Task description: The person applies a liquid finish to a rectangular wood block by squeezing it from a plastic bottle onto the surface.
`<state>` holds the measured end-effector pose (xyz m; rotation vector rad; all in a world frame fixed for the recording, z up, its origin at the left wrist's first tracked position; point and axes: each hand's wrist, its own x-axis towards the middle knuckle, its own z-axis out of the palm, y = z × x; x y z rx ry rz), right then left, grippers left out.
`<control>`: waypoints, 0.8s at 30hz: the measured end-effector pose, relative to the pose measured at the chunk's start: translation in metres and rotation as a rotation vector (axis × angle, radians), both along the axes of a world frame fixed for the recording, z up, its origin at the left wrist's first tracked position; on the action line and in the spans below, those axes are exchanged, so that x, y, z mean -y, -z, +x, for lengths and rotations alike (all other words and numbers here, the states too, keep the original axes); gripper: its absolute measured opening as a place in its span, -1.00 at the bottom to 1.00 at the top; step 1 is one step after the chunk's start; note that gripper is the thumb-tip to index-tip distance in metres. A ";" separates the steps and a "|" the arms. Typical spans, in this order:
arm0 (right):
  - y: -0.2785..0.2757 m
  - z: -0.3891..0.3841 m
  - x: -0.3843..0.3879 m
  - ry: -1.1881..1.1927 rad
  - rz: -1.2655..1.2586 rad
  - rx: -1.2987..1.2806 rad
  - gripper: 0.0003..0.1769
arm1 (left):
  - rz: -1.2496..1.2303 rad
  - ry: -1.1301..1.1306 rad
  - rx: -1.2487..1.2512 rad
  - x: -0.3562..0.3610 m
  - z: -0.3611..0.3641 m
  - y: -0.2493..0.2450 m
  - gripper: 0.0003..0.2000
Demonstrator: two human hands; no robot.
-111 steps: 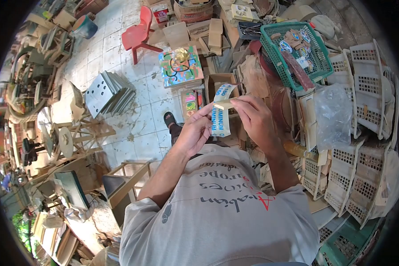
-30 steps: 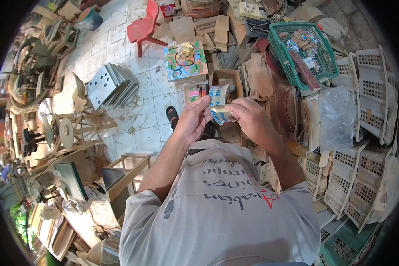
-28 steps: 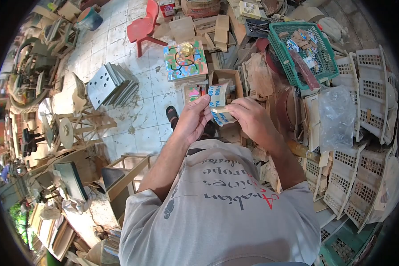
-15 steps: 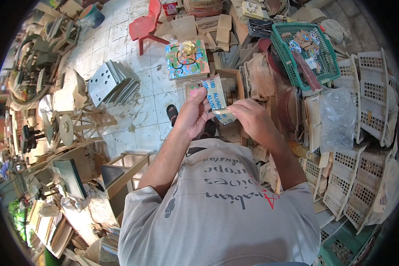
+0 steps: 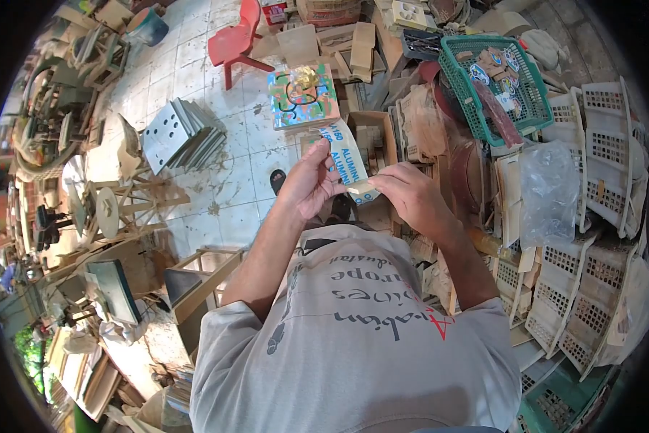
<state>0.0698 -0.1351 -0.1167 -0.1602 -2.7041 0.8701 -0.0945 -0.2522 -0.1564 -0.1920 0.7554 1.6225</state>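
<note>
My left hand holds a sheet of sandpaper with blue printing on its pale back. The thumb lies over the sheet's left edge. A small flat piece of light wood is pinched in my right hand, and its left end meets the fingertips of my left hand. The wood piece lies across the lower part of the sheet. Beyond my hands a colourful printed board carries a gold-coloured object.
An open cardboard box stands behind the sheet. A green basket with painted pieces is at upper right, near white crates. At left are stacked grey panels; a red chair stands farther back.
The sandpaper is turned so that more of its printed back shows. The small wood piece has tilted and shifted slightly downward. Both hands keep their hold.
</note>
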 end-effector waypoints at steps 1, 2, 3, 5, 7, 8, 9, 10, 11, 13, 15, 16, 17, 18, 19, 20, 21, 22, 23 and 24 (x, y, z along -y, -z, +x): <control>-0.002 0.000 0.000 -0.005 -0.007 -0.007 -0.74 | -0.001 0.001 0.001 -0.001 -0.001 -0.002 -0.80; -0.004 0.001 0.000 -0.009 -0.014 -0.013 -0.73 | -0.033 -0.002 0.006 -0.002 -0.001 -0.005 -0.80; -0.005 0.000 0.000 -0.008 -0.015 -0.012 -0.73 | -0.064 -0.005 0.010 -0.002 -0.002 -0.007 -0.81; -0.008 -0.001 -0.002 0.008 -0.017 -0.023 -0.73 | -0.021 -0.018 0.049 -0.001 -0.001 0.008 -0.80; -0.007 -0.002 -0.004 0.010 -0.008 -0.026 -0.73 | 0.022 -0.031 0.086 -0.001 0.001 0.012 -0.79; -0.007 -0.003 -0.004 0.010 0.000 -0.028 -0.73 | 0.005 -0.024 0.106 -0.002 0.003 0.011 -0.77; -0.007 -0.003 -0.005 0.010 0.000 -0.029 -0.73 | -0.012 -0.018 0.126 -0.002 0.004 0.010 -0.76; -0.007 -0.003 -0.005 0.009 -0.005 -0.025 -0.73 | -0.013 -0.018 0.127 -0.001 0.005 0.013 -0.76; -0.007 -0.003 -0.005 0.008 -0.010 -0.020 -0.74 | 0.008 -0.012 0.128 0.000 0.007 0.020 -0.74; -0.005 -0.002 -0.007 -0.011 -0.004 -0.004 -0.74 | 0.028 -0.009 0.129 0.000 0.008 0.017 -0.73; -0.003 -0.001 -0.008 -0.031 0.001 0.013 -0.75 | 0.044 0.075 0.110 0.001 0.008 0.007 -0.68; -0.003 0.000 -0.008 -0.026 -0.020 0.029 -0.76 | 0.045 0.073 0.111 0.001 0.008 0.005 -0.68; -0.003 0.001 -0.009 -0.019 -0.040 0.045 -0.76 | 0.075 0.097 0.116 0.001 0.007 0.004 -0.66; -0.002 0.002 -0.009 -0.020 -0.040 0.046 -0.76 | 0.106 0.122 0.121 0.001 0.006 0.003 -0.63; -0.002 0.002 -0.010 -0.020 -0.059 0.041 -0.77 | 0.106 0.120 0.121 0.001 0.005 0.005 -0.63; -0.001 0.002 -0.011 -0.019 -0.078 0.036 -0.77 | 0.132 0.112 0.112 0.002 0.004 0.008 -0.58; -0.002 0.002 -0.012 -0.019 -0.077 0.036 -0.77 | 0.159 0.105 0.102 0.002 0.002 0.010 -0.53; -0.003 0.003 -0.013 -0.021 -0.076 0.009 -0.80 | 0.160 0.107 0.102 0.002 0.001 0.009 -0.53; -0.004 0.003 -0.013 -0.022 -0.076 -0.017 -0.83 | 0.168 0.100 0.111 0.001 0.001 0.008 -0.53; -0.005 0.004 -0.014 -0.021 -0.076 -0.018 -0.83 | 0.177 0.092 0.118 0.001 0.000 0.008 -0.53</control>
